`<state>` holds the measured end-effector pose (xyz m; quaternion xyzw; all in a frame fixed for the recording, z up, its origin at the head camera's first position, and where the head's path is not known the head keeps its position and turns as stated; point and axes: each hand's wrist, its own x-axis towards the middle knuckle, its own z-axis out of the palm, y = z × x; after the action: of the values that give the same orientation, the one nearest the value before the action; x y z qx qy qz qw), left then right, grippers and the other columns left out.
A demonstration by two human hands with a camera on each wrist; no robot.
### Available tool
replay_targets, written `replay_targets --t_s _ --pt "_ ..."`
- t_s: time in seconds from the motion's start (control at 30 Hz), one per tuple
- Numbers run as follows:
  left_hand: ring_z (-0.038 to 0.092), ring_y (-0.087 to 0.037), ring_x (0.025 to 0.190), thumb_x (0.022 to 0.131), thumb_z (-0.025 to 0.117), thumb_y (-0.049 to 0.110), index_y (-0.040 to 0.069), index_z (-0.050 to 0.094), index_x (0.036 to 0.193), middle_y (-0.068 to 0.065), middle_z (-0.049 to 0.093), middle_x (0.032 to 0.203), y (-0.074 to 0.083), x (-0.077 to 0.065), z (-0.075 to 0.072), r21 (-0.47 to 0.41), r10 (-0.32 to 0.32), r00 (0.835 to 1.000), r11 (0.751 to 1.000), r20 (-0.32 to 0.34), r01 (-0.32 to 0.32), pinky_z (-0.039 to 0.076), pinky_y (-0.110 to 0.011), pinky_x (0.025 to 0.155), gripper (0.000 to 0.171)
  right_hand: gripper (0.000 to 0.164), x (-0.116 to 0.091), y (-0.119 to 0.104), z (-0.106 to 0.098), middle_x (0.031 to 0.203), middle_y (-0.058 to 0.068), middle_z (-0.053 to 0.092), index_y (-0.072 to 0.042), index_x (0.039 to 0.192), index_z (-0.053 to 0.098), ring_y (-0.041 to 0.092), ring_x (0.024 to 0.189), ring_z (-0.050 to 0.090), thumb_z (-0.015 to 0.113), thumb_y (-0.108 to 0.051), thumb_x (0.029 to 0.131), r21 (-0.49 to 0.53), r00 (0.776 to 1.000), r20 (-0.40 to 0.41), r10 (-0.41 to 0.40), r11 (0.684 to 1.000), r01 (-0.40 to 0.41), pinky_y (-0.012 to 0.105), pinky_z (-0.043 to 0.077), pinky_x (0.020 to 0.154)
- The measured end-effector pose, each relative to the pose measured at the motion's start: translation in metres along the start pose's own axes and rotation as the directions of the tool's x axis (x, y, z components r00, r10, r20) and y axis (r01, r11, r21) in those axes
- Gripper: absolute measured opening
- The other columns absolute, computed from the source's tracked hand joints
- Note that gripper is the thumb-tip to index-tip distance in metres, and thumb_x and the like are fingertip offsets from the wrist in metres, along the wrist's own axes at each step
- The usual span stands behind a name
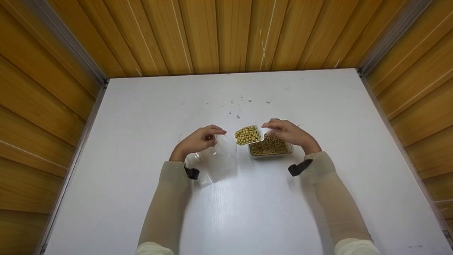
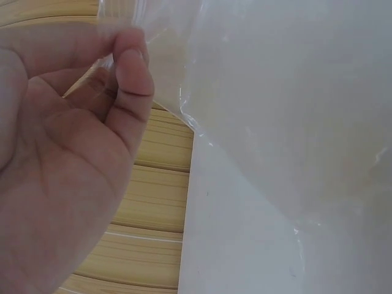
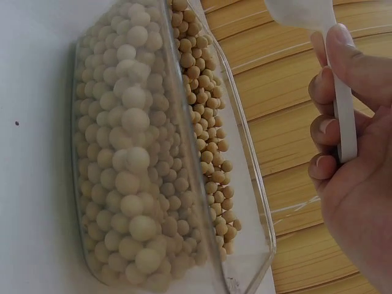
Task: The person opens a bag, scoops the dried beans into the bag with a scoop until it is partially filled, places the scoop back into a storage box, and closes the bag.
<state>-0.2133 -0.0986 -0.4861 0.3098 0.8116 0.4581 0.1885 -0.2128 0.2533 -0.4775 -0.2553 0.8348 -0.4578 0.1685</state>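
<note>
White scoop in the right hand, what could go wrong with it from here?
The scoop is loaded with beans right up to its front edge, so a small tilt could spill some onto the table. The clear bag looks limp and is pinched by the left hand, so it might sag or fold if beans go in. The right hand is near the container and might bump it.

White scoop heaped with beans, clear bag
</note>
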Motion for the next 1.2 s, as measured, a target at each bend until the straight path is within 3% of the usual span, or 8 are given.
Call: replay_targets --t_s 0.13,0.4,0.57,0.67,0.83,1.2 --pt "0.044 -0.017 0.082 0.093 0.05 -0.001 0.008 0.058 0.133 -0.01 0.052 0.136 0.001 0.0 0.0 -0.022 0.002 1.0 1.0 0.002 -0.002 0.039 -0.029 0.075 0.041 0.036 0.004 -0.007 0.002 0.114 0.016 0.058 0.003 0.132 0.056 0.009 0.098 0.047 0.052 -0.009 0.098 -0.004 1.0 0.014 0.022 1.0 -0.022 0.027 0.041 0.09" --pt "0.043 -0.02 0.081 0.093 0.051 -0.002 0.007 0.058 0.133 -0.011 0.052 0.137 0.001 0.002 0.0 -0.056 -0.007 1.0 0.998 -0.001 0.007 0.038 -0.031 0.073 0.041 0.034 0.005 -0.042 0.002 0.105 0.013 0.059 0.007 0.129 0.056 0.009 0.09 0.044 0.052 -0.005 0.097 -0.02 0.999 0.048 0.022 1.0 -0.022 0.029 0.039 0.086" --pt "0.042 -0.021 0.082 0.094 0.049 -0.003 0.003 0.055 0.134 -0.016 0.05 0.139 0.005 0.002 -0.001 -0.039 -0.014 1.0 0.999 -0.001 0.014 0.037 -0.031 0.073 0.041 0.033 0.014 -0.021 0.005 0.106 0.015 0.059 0.005 0.128 0.058 0.011 0.091 0.044 0.052 -0.005 0.097 -0.05 0.999 0.036 0.001 0.999 0.001 0.032 0.039 0.086" --pt "0.042 -0.021 0.079 0.094 0.048 -0.004 0.0 0.054 0.134 -0.019 0.049 0.139 0.016 -0.001 -0.003 -0.037 -0.014 1.0 0.999 0.006 0.015 0.037 -0.029 0.072 0.041 0.033 0.019 -0.009 0.006 0.108 0.014 0.06 0.002 0.127 0.06 0.011 0.092 0.044 0.054 -0.009 0.097 -0.073 0.999 0.036 -0.016 0.997 0.019 0.032 0.039 0.086" --pt "0.041 -0.017 0.074 0.093 0.047 -0.006 -0.004 0.055 0.132 -0.022 0.05 0.136 0.038 -0.008 -0.008 -0.066 0.002 1.0 0.998 0.012 -0.001 0.037 -0.025 0.069 0.04 0.033 0.023 -0.009 0.004 0.109 0.014 0.061 0.0 0.126 0.061 0.014 0.096 0.047 0.055 -0.013 0.096 -0.069 0.997 0.055 -0.047 0.996 0.051 0.035 0.04 0.088" --pt "0.04 -0.015 0.073 0.093 0.047 -0.007 -0.005 0.054 0.132 -0.023 0.05 0.135 0.041 -0.008 -0.009 -0.098 0.016 1.0 0.995 0.023 -0.013 0.037 -0.023 0.068 0.04 0.033 0.026 -0.014 0.006 0.111 0.025 0.058 0.006 0.126 0.059 0.02 0.097 0.046 0.054 -0.008 0.096 -0.092 0.997 0.075 -0.019 0.995 0.026 0.041 0.039 0.09"
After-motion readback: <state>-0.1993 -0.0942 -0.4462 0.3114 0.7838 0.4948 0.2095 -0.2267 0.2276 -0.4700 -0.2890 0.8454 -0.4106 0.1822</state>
